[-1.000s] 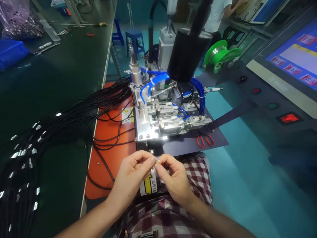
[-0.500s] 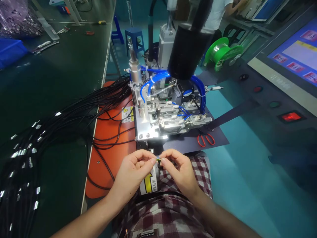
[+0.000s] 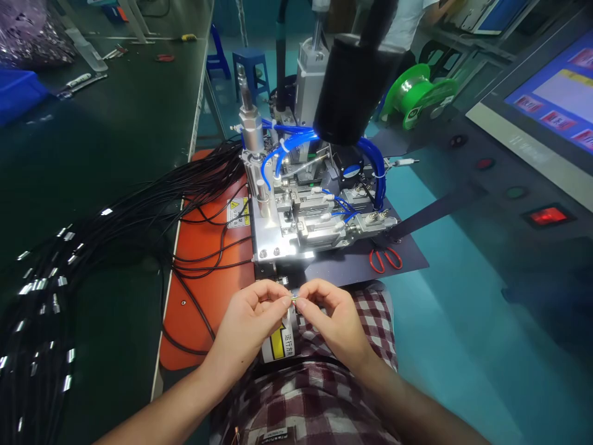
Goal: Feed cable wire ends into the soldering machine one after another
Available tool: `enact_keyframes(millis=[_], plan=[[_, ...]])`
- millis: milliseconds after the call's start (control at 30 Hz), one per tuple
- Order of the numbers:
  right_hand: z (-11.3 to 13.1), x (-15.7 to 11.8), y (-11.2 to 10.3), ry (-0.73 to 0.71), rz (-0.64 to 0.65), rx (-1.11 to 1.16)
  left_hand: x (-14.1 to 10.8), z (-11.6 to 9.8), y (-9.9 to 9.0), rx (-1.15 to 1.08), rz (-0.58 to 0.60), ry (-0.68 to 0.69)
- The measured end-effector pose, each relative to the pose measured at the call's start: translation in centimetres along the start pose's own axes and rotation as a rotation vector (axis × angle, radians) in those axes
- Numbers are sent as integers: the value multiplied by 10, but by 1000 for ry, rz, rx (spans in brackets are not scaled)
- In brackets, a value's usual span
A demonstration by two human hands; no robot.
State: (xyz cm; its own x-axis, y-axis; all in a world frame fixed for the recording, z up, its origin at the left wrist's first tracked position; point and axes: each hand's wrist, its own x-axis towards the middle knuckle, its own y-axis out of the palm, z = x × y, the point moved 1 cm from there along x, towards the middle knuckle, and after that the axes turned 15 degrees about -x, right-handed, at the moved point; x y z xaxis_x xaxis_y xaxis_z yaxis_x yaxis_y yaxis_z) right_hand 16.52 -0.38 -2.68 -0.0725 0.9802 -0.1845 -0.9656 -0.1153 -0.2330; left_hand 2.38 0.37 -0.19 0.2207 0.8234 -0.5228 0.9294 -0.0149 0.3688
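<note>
My left hand [image 3: 254, 320] is closed in a pinch, thumb against forefinger, on thin coloured wires [image 3: 293, 299]. From the other side my right hand [image 3: 337, 321] pinches the same wires, its fingertips almost touching the left ones. Only a short greenish-yellow bit shows between them; the rest is hidden by the fingers. Both hands are held above my lap, just in front of a metal machine [image 3: 296, 232] with blue air tubes [image 3: 296, 141]. Beneath them is a white cylinder [image 3: 283, 346] with a yellow arrow label.
Many black cables [image 3: 152, 201] with shiny ends spread over the dark table [image 3: 139, 111] and an orange board [image 3: 199, 321]. Red-handled scissors [image 3: 385, 260] lie right of the machine. A control panel [image 3: 523, 161] stands at right, a green spool [image 3: 410, 96] behind. A person [image 3: 410, 25] is at the back.
My right fingertips have come slightly left, closer to the left ones, so less of the wires shows. The left hand has hardly moved. The view has shifted a little.
</note>
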Motion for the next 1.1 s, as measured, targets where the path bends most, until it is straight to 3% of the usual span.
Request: enact_keyframes(millis=[300,533,667,767,933,1100], plan=[[-1,0,0,-6,32,8,1,3,-3,-66,93,-16],[3,1,-8,-246,-37,-198,-1,-1,4,71,26,-19],[6,2,-12,-280,9,-261,-1,0,4,181,40,21],[5,3,-12,-232,32,-241,0,1,3,189,61,13],[-1,7,-12,13,107,43,1,0,3,101,29,-50],[-5,6,-12,79,147,131,1,1,1,73,30,-49]])
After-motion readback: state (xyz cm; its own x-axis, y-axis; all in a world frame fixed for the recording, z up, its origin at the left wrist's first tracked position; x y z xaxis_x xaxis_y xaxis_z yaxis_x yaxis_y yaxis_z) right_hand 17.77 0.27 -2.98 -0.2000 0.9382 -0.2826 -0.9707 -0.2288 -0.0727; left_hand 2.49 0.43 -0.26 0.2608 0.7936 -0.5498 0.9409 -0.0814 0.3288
